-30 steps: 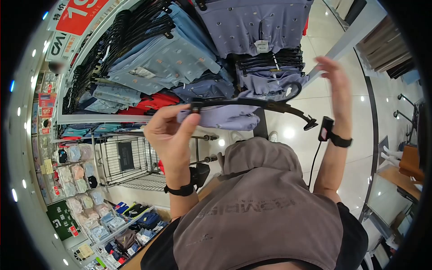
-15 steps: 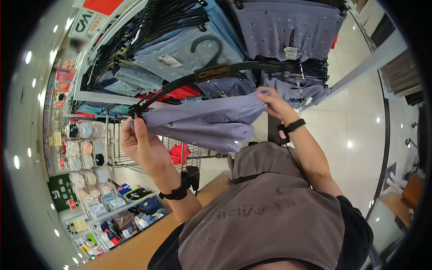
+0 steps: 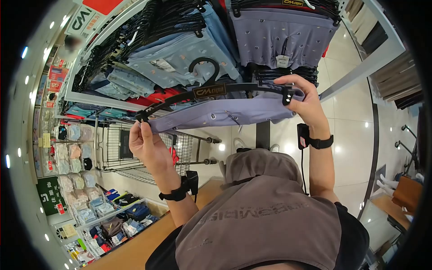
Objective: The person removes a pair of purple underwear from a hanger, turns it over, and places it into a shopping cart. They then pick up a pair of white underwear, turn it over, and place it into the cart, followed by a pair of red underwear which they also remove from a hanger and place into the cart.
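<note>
A black clip hanger (image 3: 209,91) with a gold label is held up in front of me, its hook upward. Lavender boxer briefs (image 3: 225,112) with small printed motifs stretch beneath it, waistband along the bar. My left hand (image 3: 150,146) pinches the briefs' corner just under the left clip (image 3: 141,116). At the other end, my right hand (image 3: 310,105) closes round the right clip (image 3: 287,96), thumb in front and fingers over the top, with the fabric's corner there. Whether each clip's jaws grip the cloth is partly hidden by my fingers.
Behind the hanger, a rack carries light blue boxer briefs (image 3: 180,56) and more lavender ones (image 3: 283,36) on black hangers. A wire shopping cart (image 3: 130,157) stands at left, beside shelves of packaged garments (image 3: 78,153). A white rack post (image 3: 364,67) slants at right.
My right hand has brought the loose end of the briefs up to the hanger's right clip. The waistband now spans the bar instead of sagging in folds. My left hand stays at the left clip.
</note>
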A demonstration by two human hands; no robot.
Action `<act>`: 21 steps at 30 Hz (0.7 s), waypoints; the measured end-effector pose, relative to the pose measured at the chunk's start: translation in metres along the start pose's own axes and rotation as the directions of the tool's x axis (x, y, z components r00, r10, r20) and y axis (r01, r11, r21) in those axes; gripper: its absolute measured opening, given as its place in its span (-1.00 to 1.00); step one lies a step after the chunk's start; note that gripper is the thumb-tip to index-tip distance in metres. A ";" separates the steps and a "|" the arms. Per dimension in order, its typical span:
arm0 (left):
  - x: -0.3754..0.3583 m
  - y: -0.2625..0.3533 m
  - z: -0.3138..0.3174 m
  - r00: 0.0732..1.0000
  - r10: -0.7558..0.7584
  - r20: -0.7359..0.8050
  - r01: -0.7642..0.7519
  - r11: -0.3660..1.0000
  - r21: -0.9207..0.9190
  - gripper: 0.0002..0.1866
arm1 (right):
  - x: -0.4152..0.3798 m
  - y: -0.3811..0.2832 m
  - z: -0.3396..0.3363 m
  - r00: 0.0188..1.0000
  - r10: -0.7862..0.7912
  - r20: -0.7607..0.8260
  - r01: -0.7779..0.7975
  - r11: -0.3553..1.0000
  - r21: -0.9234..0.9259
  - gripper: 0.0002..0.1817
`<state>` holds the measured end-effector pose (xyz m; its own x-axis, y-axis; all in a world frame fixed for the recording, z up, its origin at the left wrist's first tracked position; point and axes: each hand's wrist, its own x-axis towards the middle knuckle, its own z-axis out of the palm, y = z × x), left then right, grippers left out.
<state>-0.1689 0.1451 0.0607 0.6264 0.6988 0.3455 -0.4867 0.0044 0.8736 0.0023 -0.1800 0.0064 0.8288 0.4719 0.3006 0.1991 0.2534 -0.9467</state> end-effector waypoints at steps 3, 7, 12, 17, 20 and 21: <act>0.004 -0.006 -0.005 0.999 -0.037 0.028 0.036 0.999 0.005 -0.90 | -0.010 -0.032 0.005 0.992 0.110 0.068 -0.110 0.994 -0.017 -0.42; 0.007 -0.020 -0.013 0.987 -0.157 -0.022 0.154 0.982 -0.114 -0.86 | -0.017 -0.054 0.008 0.983 0.062 0.175 -0.055 0.998 -0.044 -0.47; 0.004 -0.032 -0.023 0.968 -0.250 0.007 0.249 0.958 -0.145 -0.88 | -0.019 -0.059 0.027 0.969 0.119 0.215 -0.101 0.990 -0.095 -0.60; 0.002 -0.067 -0.050 0.955 -0.291 0.061 0.297 0.945 -0.134 -0.78 | -0.017 -0.060 0.054 0.989 0.146 0.014 -0.137 0.958 -0.252 -0.73; -0.010 -0.075 -0.014 0.999 0.029 -0.018 -0.018 0.893 0.450 -0.61 | -0.009 -0.071 0.072 0.975 0.217 0.053 -0.172 0.881 -0.441 -0.73; -0.022 -0.070 0.023 0.980 0.111 0.164 -0.164 0.917 0.364 -0.47 | -0.002 -0.069 0.082 0.965 0.202 0.167 -0.095 0.863 -0.496 -0.75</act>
<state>-0.1345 0.1133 0.0001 0.6601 0.5680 0.4917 -0.3279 -0.3710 0.8688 -0.0565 -0.1291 0.0808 0.7526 0.6477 0.1186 0.3526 -0.2444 -0.9033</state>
